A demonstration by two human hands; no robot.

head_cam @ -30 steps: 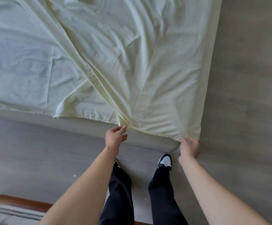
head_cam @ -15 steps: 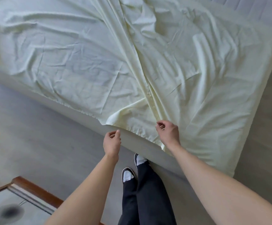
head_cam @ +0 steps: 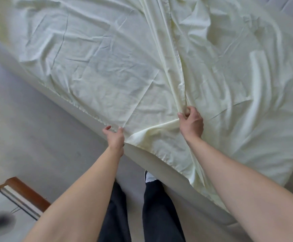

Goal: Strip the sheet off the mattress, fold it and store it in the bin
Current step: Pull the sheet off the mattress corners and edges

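A pale yellow-green sheet [head_cam: 117, 63] lies rumpled across the mattress [head_cam: 156, 165], folded over itself with a long hem ridge running down its middle. My left hand [head_cam: 115, 137] pinches the sheet's near edge at the mattress side. My right hand [head_cam: 192, 122] grips the bunched hem ridge on top of the bed, fingers curled round the cloth. A loose flap of sheet hangs between the two hands. No bin is in view.
Grey floor [head_cam: 28, 137] runs along the left of the bed. A wooden-framed panel [head_cam: 25, 194] lies on the floor at the lower left. My dark trouser legs and one shoe [head_cam: 149, 177] stand close against the mattress side.
I have stepped left along the bed. My right hand left the sheet's corner and now grips the hem ridge on top. My left hand has taken hold of the near edge.
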